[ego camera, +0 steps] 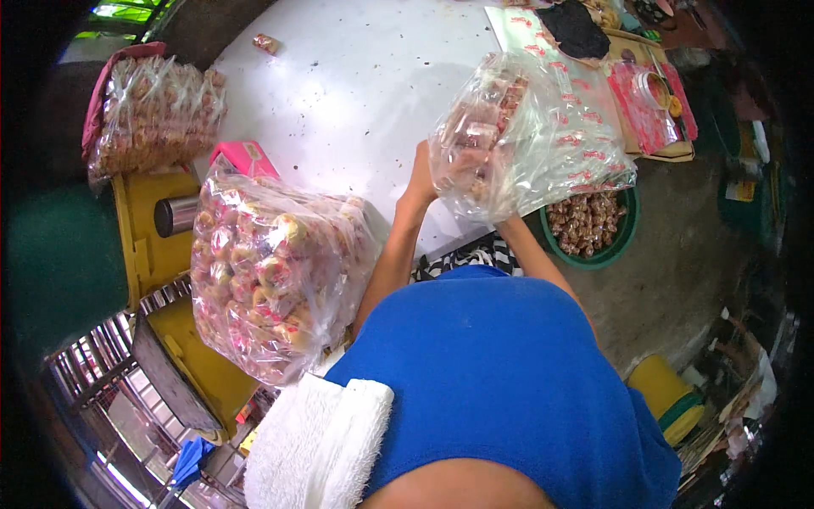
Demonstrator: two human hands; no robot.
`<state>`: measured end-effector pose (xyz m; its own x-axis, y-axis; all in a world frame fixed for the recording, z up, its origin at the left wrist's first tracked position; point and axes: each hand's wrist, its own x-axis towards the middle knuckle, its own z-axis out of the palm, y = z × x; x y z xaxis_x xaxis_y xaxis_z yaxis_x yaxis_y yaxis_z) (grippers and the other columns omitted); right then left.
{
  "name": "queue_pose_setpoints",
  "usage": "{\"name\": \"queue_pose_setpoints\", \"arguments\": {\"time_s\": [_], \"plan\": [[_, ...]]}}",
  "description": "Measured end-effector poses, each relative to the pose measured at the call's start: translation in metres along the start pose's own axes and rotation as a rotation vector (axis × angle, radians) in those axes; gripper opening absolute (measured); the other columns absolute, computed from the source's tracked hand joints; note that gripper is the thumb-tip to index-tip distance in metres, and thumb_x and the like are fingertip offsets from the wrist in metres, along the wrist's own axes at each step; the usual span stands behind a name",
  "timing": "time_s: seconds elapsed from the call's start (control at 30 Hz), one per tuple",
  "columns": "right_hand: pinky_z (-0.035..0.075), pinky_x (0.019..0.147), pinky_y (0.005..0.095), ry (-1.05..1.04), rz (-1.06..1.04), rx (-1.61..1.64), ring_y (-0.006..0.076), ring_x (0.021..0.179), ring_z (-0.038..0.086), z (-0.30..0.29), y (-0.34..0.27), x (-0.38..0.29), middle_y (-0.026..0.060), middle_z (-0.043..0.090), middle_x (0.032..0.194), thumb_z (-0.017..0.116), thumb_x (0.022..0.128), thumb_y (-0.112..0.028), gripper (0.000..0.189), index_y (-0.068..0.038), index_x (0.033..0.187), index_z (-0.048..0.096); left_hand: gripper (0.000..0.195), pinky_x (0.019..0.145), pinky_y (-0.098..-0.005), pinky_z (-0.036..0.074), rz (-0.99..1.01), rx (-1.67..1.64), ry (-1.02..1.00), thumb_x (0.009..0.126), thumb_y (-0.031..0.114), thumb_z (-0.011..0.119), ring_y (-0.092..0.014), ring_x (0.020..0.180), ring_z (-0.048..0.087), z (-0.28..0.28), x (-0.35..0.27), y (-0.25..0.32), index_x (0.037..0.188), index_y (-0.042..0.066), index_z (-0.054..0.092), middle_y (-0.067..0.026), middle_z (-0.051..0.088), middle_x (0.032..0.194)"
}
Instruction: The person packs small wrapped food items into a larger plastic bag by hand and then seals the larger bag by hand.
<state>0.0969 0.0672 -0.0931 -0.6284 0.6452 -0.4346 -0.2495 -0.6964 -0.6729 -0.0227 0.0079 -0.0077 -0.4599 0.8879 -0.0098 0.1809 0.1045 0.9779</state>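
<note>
Both my hands are at a clear plastic bag (480, 133) filled with small wrapped packets, above the right part of the white table (356, 95). My left hand (425, 175) is at the bag's left side, its fingers partly hidden by the plastic. At the bag's lower end, my right hand (505, 219) is mostly covered by it. Just right of the bag lies printed clear plastic sheeting (575, 140). Below that sheeting, a green basin (629, 235) holds many small wrapped brown pieces (585, 223).
A large clear bag of round wrapped pieces (273, 273) stands at my left, near a dark-capped metal tumbler (178, 215). Another filled bag (159, 114) is at the upper left. One wrapped piece (266, 44) lies on the table. An open jar (652, 89) rests at the upper right.
</note>
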Motion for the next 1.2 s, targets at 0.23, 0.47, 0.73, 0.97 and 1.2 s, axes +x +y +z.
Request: {"name": "queue_pose_setpoints", "arguments": {"time_s": [0.23, 0.47, 0.73, 0.97, 1.2], "plan": [[0.041, 0.088, 0.0318, -0.12, -0.118, -0.338, 0.019, 0.098, 0.051, -0.002, -0.075, 0.018, 0.0094, 0.052, 0.111, 0.052, 0.083, -0.016, 0.044, 0.0, 0.122, 0.041, 0.072, 0.094, -0.0365, 0.038, -0.048, -0.425, 0.354, 0.08, 0.03, 0.059, -0.023, 0.113, 0.047, 0.009, -0.028, 0.001, 0.135, 0.0, 0.023, -0.0172, 0.044, 0.127], [0.042, 0.086, 0.0309, -0.449, -0.308, -0.769, 0.0188, 0.095, 0.053, 0.022, -0.187, 0.097, 0.0099, 0.052, 0.114, 0.055, 0.081, -0.012, 0.045, 0.0, 0.122, 0.042, 0.065, 0.103, -0.0491, 0.011, 0.017, 0.691, 0.199, 0.076, 0.03, 0.058, -0.028, 0.134, 0.011, 0.048, -0.057, 0.013, 0.134, 0.01, 0.034, -0.0145, 0.024, 0.142], [0.043, 0.078, 0.0269, -0.458, -0.61, -1.096, 0.0116, 0.083, 0.054, 0.04, -0.213, 0.101, 0.0043, 0.061, 0.089, 0.058, 0.077, -0.009, 0.021, 0.001, 0.095, 0.059, 0.038, 0.099, -0.033, 0.032, -0.017, -0.053, 0.327, 0.082, 0.003, 0.043, -0.021, 0.109, 0.051, -0.013, -0.035, 0.034, 0.118, 0.005, 0.053, -0.0098, 0.054, 0.12], [0.042, 0.082, 0.0262, -0.897, -0.652, -0.758, 0.0143, 0.084, 0.055, 0.103, -0.267, 0.056, 0.0066, 0.059, 0.087, 0.041, 0.065, 0.008, 0.026, 0.001, 0.082, 0.059, 0.035, 0.101, -0.0375, 0.03, -0.076, 0.224, 0.522, 0.081, 0.012, 0.05, -0.03, 0.126, 0.032, -0.025, -0.052, 0.073, 0.115, 0.006, 0.055, -0.0171, 0.048, 0.123], [0.045, 0.071, 0.034, -1.364, -0.631, -2.005, 0.0249, 0.08, 0.058, 0.138, -0.161, 0.076, 0.0122, 0.058, 0.08, 0.058, 0.073, -0.006, 0.018, -0.002, 0.089, 0.063, 0.046, 0.094, -0.0413, 0.035, -0.449, 0.374, 0.433, 0.082, 0.039, 0.053, -0.04, 0.115, 0.038, 0.0, -0.025, 0.098, 0.113, 0.005, 0.055, -0.0261, 0.043, 0.121]]}}
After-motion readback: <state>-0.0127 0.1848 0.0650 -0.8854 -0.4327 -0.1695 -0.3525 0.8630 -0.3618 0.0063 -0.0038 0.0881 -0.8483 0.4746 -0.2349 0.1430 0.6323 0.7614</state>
